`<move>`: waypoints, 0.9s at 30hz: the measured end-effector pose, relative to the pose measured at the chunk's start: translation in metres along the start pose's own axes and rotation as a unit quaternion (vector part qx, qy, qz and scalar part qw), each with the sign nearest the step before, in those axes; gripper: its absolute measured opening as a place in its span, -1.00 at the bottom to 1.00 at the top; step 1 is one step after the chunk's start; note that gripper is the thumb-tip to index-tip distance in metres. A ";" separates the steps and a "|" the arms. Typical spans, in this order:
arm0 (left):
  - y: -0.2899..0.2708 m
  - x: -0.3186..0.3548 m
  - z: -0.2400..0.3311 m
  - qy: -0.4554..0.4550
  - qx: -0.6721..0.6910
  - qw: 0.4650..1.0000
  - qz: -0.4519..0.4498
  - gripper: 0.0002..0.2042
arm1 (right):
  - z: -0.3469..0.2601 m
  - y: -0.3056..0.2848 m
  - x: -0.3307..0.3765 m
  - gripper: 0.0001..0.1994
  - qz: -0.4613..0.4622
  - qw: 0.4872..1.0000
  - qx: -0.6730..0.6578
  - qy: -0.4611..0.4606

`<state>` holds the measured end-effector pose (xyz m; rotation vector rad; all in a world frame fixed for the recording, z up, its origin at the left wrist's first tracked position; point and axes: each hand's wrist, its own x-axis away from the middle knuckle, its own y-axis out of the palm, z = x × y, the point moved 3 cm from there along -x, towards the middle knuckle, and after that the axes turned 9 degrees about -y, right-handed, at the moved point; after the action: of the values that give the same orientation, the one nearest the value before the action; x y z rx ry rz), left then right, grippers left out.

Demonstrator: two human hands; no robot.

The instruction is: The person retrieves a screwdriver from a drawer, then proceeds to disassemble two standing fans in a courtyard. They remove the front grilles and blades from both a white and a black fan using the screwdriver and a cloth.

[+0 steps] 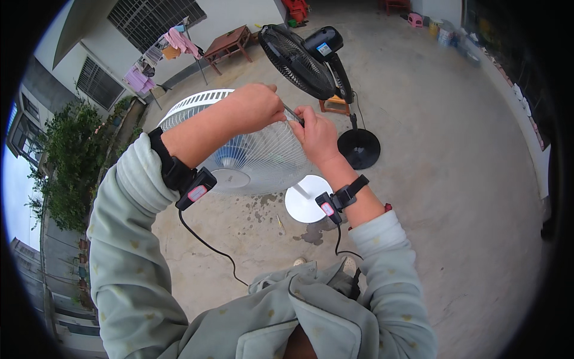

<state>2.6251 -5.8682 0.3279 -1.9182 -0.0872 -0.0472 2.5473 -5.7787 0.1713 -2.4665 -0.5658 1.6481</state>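
Observation:
A white standing fan point(263, 160) with a wire grille and blue blades is in front of me. My left hand point(254, 107) is closed at the top rim of its grille, the fingertips bent down and partly hidden. Close beside it, my right hand point(317, 133) is also closed, thumb and fingers pinched together at the grille's upper right edge. A thin dark rod-like thing point(295, 116) runs between the two hands, its thicker end in my right fingers. The fan's white round base point(306, 206) stands on the ground below.
A black standing fan point(299, 63) is just beyond, on a round black base point(359, 149), with a wooden stool point(335, 106) behind it. A small yellow-handled tool point(280, 224) lies on the concrete. Farther off are a laundry rack point(161, 51) and a brown table point(228, 46).

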 end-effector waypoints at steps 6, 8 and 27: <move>0.015 -0.001 0.002 0.005 -0.022 0.997 0.073 -0.77 | 0.014 0.008 0.002 -0.72 0.000 1.000 -0.004 -0.001; 0.018 -0.003 0.001 -0.005 -0.033 0.997 0.064 -0.76 | 0.015 0.007 0.000 -0.73 -0.005 1.000 -0.010 -0.009; 0.015 -0.037 -0.010 -0.014 -0.044 0.998 0.041 -0.68 | -0.038 -0.043 0.061 -0.55 -0.046 0.989 0.007 0.142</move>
<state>2.5898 -5.8843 0.3145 -2.0097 -0.0270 0.0317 2.5920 -5.7129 0.1469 -2.5591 -0.6135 1.2325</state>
